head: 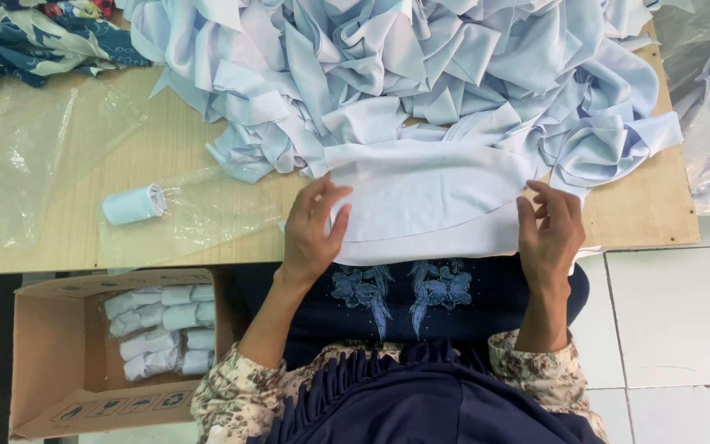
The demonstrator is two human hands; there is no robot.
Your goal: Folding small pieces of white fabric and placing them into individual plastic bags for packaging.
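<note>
Table (84, 238) is our landmark. Big heap of pale blue cloth (388, 74) fills the far side of it, so lots of pieces are not rolled yet, we think. One flat cloth piece (429, 201) lies at the near edge of the table, hanging a bit over our lap. Our left hand (310, 230) presses flat on its left end, fingers spread wide, thumb up. Our right hand (548, 234) pinches its right edge, fingers close together. Not folded yet.

Cardboard box (51, 353) sits below the table, left of our lap, w/ approx. a dozen bagged rolls (166, 329) inside, so some work looks done. One rolled cloth (133, 204) lies on the table's left part, half in a clear bag (199, 214). Bare wood there gives room to move. Right edge of the table is near our right hand, w/ white floor (675, 321) past it.
</note>
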